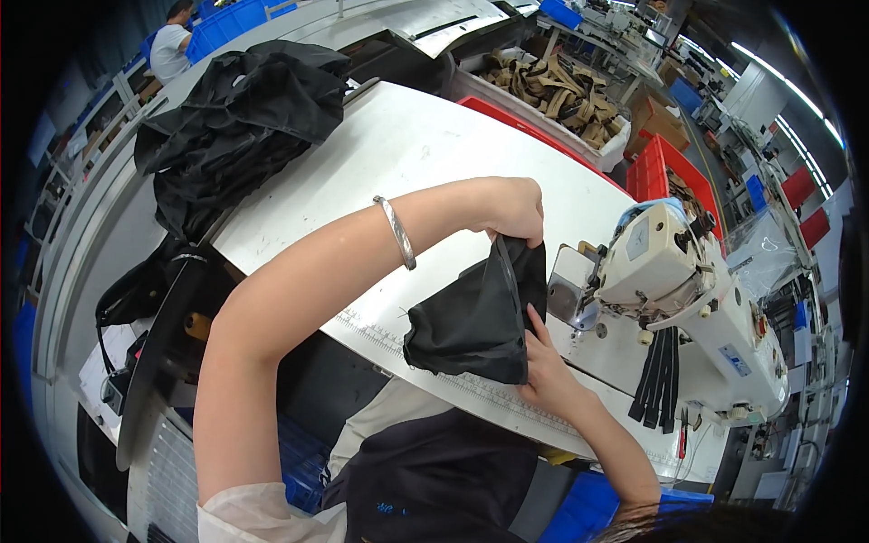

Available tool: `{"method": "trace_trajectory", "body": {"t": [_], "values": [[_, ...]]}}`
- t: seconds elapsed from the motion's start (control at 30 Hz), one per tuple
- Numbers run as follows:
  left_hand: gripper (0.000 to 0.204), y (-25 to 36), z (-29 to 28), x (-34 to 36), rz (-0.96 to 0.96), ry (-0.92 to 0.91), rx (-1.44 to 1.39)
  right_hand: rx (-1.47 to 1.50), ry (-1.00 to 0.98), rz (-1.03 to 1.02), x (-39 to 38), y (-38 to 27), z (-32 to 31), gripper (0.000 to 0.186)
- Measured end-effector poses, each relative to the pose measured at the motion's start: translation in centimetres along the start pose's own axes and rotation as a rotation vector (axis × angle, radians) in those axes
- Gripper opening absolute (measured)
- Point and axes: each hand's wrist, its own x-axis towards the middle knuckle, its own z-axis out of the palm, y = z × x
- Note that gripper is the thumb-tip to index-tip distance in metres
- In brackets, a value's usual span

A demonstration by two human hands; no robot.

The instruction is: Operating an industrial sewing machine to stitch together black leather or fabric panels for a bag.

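Note:
A piece of black fabric, folded and hanging in a loose wedge, is held over the white table in front of me, left of the sewing machine. Closed around its top corner is my left hand, with the wrist bent and a silver bangle on the forearm. My right hand grips the lower right edge, with fingers lying against the cloth and part of them hidden behind it. Beside the machine's needle area lie several black straps. A small red-handled tool rests near the table's right end.
A big heap of black fabric covers the table's far left. Along the front edge runs a printed ruler. Beyond the table stand a white bin of tan strips and a red crate. A person is at the far left.

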Motion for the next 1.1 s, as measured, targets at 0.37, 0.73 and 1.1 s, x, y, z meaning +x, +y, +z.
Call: {"method": "trace_trajectory", "body": {"t": [0.37, 0.73, 1.1], "values": [[0.027, 0.1, -1.0, -0.5, -0.098, -0.075, -0.009, -0.036, -0.04, -0.02, 0.2, -0.4, -0.9, 0.053], [0.024, -0.7, -0.8, -0.1, -0.154, -0.061, -0.06, 0.897, 0.4, 0.406, 4.4, -6.0, -2.9, 0.023], [0.017, -2.4, -0.2, 0.6, -0.063, -0.111, -0.112, 1.398, 0.47, 0.629, 5.4, -7.9, -5.1, 0.008]]}}
